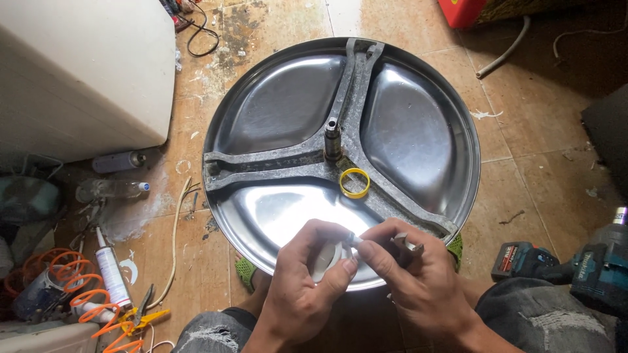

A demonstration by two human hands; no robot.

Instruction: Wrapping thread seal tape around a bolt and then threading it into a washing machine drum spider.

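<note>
A round stainless-steel drum base [418,137] lies on the floor in front of me, with a grey three-armed metal bracket [294,163] across it and a short upright shaft [332,138] at its centre. A yellow ring [354,183] rests on the bracket near the shaft. My left hand [301,287] cups a small white round container [325,259] over the drum's near edge. My right hand [412,278] pinches something small at that container and also grips a small grey metal tool [407,244].
A white appliance cabinet [78,65] stands at the left. Spray cans [118,161], a sealant tube [112,274], an orange coiled hose [78,287] and pliers [145,307] lie at lower left. A teal cordless drill [569,268] sits at right, by my knee [549,320].
</note>
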